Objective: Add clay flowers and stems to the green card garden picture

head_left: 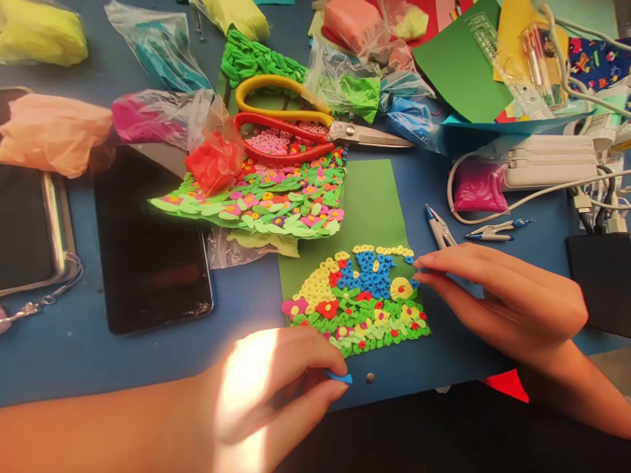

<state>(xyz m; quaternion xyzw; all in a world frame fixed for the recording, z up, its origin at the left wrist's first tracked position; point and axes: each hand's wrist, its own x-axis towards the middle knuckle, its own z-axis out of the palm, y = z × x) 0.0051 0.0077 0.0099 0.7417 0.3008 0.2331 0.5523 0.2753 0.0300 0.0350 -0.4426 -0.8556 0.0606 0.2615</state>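
Observation:
A green card (369, 210) lies on the blue mat, its lower part covered with small clay pieces in yellow, blue, red and green (357, 295). My left hand (276, 387) rests at the near edge, its thumb and fingers pinched on a small blue clay bit (340, 377). My right hand (497, 295) lies to the right of the card. Its fingertips are pressed together at the card's right edge, touching the blue and yellow clay pieces.
A second card of clay flowers (266, 200) lies behind, with red and yellow scissors (296, 125) on it. Bags of coloured clay (158, 118) crowd the back. A black phone (148, 249) lies left; tweezers (438, 226) and cables (542, 190) lie right.

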